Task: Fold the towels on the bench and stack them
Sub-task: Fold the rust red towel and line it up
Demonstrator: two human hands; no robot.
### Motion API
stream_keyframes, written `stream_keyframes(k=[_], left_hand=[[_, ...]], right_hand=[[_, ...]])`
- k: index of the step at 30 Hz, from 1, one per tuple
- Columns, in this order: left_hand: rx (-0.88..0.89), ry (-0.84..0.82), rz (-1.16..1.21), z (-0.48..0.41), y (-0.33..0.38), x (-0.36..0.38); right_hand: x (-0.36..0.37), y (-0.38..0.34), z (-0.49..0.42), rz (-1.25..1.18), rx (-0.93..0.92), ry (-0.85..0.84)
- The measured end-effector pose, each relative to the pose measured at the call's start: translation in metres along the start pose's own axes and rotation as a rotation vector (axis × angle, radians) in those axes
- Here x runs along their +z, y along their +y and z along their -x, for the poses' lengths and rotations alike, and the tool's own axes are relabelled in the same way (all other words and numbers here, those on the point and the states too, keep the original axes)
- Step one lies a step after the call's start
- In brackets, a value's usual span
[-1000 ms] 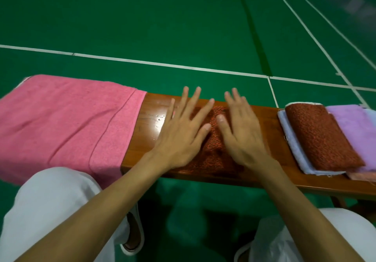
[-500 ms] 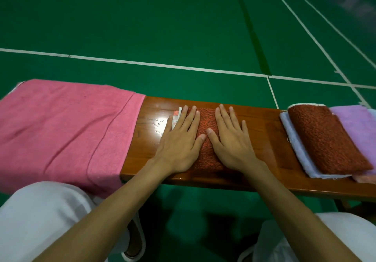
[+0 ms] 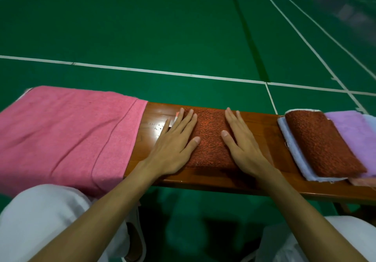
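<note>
- Rust-red folded towel (image 3: 209,137) lies in the mid part of the bench (image 3: 262,131). It reaches from near the far edge almost to the near edge, w/ bare wood on both sides.
- L hand (image 3: 173,145) is flat, palm down, fingers straight and close together. It presses the towel's left edge, w/ the outer fingers over bare wood and the thumb on the cloth.
- R hand (image 3: 242,145) does the same on the towel's right edge – flat, fingers straight, thumb pointing inward onto the cloth. Neither hand grips or pinches anything.
- Big pink towel (image 3: 67,131) covers the bench's left end, spread out and creased, hanging over the near edge.
- Right end holds the folded ones: another rust-red towel (image 3: 321,143) on top of a pale blue towel (image 3: 293,149), and a lilac towel (image 3: 350,131) just beside them – partly cut off by the frame.
- A peach edge (image 3: 362,181) shows under that pile at the near edge; can't tell what it is.
- Green court floor (image 3: 162,27) w/ white lines lies beyond the bench, and white-clad knees (image 3: 40,217) sit below it.
</note>
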State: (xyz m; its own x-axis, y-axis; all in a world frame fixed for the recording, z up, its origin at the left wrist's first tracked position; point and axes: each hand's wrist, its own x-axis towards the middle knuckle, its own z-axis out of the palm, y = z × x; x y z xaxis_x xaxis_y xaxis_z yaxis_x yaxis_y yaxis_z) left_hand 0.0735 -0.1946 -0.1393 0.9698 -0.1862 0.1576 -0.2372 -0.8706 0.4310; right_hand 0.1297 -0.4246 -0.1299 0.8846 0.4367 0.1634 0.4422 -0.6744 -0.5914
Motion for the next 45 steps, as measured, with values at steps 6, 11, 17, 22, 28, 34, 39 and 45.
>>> stream_keyframes(k=[6, 11, 17, 22, 28, 34, 39, 45], left_hand=[[0.166, -0.019, -0.121, 0.047, 0.0, -0.011], [0.193, -0.067, -0.155, 0.066, -0.005, -0.008], [0.211, -0.022, -0.086, 0.073, -0.009, -0.016], [0.252, 0.066, 0.018, 0.073, -0.007, -0.021], [0.188, 0.059, 0.238, 0.064, -0.004, -0.027], [-0.067, 0.049, 0.555, 0.042, 0.013, -0.029], [-0.289, 0.025, 0.683, 0.019, 0.013, -0.025], [-0.518, 0.131, 0.668, 0.001, 0.022, -0.021]], right_hand=[[-0.012, 0.001, 0.048, 0.214, -0.239, -0.05], [-0.011, 0.008, 0.071, 0.32, -0.311, -0.082], [-0.012, 0.015, 0.085, 0.226, -0.335, 0.002], [-0.018, 0.016, 0.088, -0.035, -0.291, 0.071], [-0.033, 0.016, 0.079, -0.289, -0.07, -0.004], [-0.037, 0.015, 0.058, -0.738, 0.095, -0.075], [-0.032, 0.006, 0.04, -0.807, 0.209, -0.023], [-0.028, 0.003, 0.029, -0.408, 0.182, 0.273]])
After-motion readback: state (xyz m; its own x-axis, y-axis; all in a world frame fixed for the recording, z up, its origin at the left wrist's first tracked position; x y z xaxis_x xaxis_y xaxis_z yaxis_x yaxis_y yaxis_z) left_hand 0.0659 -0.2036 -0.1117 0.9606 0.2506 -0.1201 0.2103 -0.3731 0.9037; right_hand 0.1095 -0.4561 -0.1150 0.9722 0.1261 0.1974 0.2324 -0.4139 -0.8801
